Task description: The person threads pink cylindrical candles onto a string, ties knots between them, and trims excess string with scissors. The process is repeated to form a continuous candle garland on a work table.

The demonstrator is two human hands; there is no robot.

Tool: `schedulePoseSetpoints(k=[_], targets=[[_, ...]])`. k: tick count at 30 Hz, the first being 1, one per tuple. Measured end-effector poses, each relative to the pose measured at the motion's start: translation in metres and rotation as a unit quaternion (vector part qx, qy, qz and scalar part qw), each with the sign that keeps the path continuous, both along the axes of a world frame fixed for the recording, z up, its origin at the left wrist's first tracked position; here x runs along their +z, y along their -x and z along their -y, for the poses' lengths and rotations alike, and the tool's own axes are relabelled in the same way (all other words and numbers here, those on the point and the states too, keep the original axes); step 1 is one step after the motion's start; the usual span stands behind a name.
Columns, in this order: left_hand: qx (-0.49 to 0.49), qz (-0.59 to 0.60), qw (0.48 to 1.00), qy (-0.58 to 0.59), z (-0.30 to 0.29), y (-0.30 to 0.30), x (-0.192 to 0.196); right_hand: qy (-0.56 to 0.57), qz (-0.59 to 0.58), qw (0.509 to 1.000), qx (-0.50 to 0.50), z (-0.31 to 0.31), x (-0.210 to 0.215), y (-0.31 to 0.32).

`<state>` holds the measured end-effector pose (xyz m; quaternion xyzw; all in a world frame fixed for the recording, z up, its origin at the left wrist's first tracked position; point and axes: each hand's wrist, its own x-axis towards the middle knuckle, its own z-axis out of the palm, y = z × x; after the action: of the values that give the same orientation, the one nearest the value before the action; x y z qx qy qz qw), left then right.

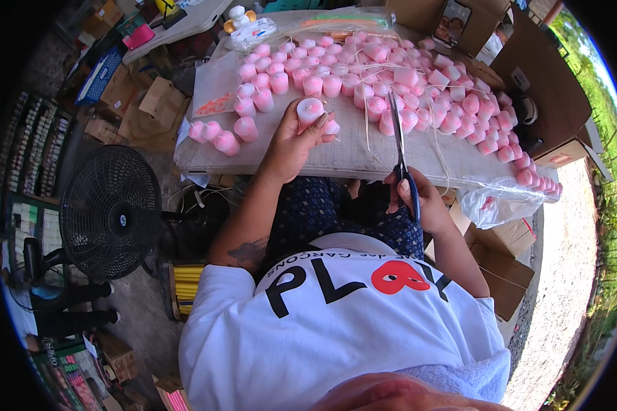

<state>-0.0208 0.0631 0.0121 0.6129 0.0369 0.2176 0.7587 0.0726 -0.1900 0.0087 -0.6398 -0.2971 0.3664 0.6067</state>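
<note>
Held up over the table's near edge, a pink-and-white candle (309,109) is gripped between the thumb and fingers of my left hand (291,147). Its round white end faces up, with a small dot in the middle. A second small pink piece (332,128) shows beside my left thumb; I cannot tell whether it is held. My right hand (424,202) is closed round the dark blue handles of a pair of scissors (400,147), whose long blades point away over the table. Thin pale strings (368,130) lie near the blades. Many similar candles (312,85) stand in rows beyond both hands.
The pale table (336,161) curves around my lap. A clear plastic bag (500,204) hangs at its right edge, near cardboard boxes (504,264). A black fan (111,212) stands at left. Large open cartons (541,75) rise at back right.
</note>
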Motion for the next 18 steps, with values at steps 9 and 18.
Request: schedulePoseSetpoints(k=[9, 18], targets=[[0.167, -0.348, 0.669, -0.636, -0.029, 0.054, 0.03, 0.261, 0.487, 0.811, -0.193, 0.121, 0.006, -0.091], [0.314, -0.103, 0.621, -0.711, -0.019, 0.029, -0.007, 0.262, 0.478, 0.827, -0.137, 0.131, 0.009, -0.134]])
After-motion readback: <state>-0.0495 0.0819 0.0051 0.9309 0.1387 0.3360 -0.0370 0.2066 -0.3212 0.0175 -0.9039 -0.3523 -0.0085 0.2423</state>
